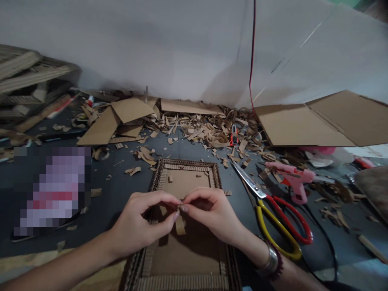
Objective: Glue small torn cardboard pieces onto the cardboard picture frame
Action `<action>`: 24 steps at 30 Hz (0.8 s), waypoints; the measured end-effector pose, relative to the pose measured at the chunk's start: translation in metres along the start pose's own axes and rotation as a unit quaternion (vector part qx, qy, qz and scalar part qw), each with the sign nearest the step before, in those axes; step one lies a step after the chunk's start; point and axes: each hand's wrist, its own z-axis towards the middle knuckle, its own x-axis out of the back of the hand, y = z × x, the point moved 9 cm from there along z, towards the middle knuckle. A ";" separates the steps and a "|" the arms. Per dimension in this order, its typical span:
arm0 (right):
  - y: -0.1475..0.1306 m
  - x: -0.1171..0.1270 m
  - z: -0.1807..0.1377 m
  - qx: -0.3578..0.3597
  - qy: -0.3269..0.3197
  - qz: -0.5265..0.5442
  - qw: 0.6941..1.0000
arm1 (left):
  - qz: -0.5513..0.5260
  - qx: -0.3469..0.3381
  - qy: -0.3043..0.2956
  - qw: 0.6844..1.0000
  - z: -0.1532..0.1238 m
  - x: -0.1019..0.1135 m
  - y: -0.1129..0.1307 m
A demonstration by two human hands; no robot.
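My left hand [142, 226] and my right hand [209, 212] meet fingertip to fingertip over a flat cardboard frame [184, 182] lying on the dark table. Both pinch a small cardboard strip [180, 224] that hangs down between them. The frame has corrugated borders and a plain brown middle with a few small scraps on it. My right wrist wears a silver bangle [270, 260].
Scissors with red and yellow handles [273, 214] lie right of the frame, and a pink glue gun [292, 178] beyond them. Cardboard shavings [209, 131] pile against the white wall. Flat cardboard sheets [318, 121] lie at right, folded pieces [121, 117] at left, a red cord [251, 60] hangs down.
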 end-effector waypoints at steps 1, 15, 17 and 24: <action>-0.003 0.001 -0.001 0.014 0.004 -0.021 1.000 | -0.001 0.017 0.000 1.000 0.000 0.000 -0.003; -0.005 0.003 -0.003 0.031 0.029 -0.080 0.996 | 0.027 0.078 0.008 0.997 0.001 0.001 -0.018; -0.003 0.003 -0.002 0.022 0.028 -0.062 0.997 | 0.012 0.086 0.013 0.996 0.001 0.002 -0.018; 0.000 0.005 -0.003 0.011 0.036 -0.032 0.999 | -0.038 0.103 0.003 0.994 0.001 0.000 -0.019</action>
